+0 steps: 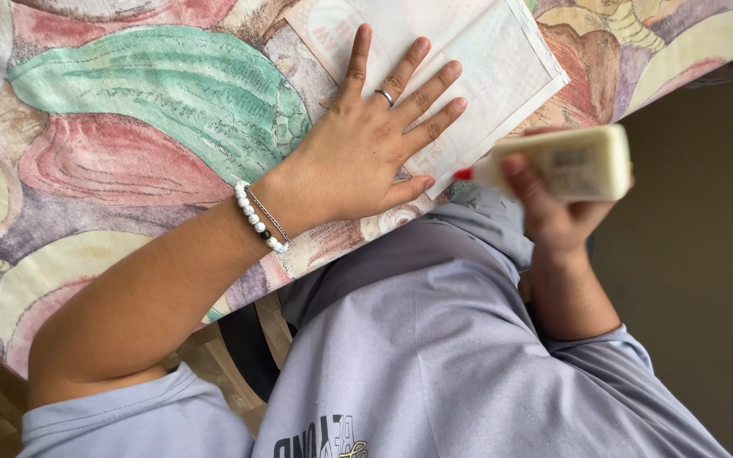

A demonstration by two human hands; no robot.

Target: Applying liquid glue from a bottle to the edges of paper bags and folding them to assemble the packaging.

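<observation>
Head view: right hand [557,212] closed around a cream glue bottle [566,163], red tip toward the paper's near edge; contents not visible. Left hand [375,148] lies flat, fingers spread, on the white paper [489,64], holding nothing. Paper rests on the patterned tablecloth [129,127], extending beyond the hand.
</observation>
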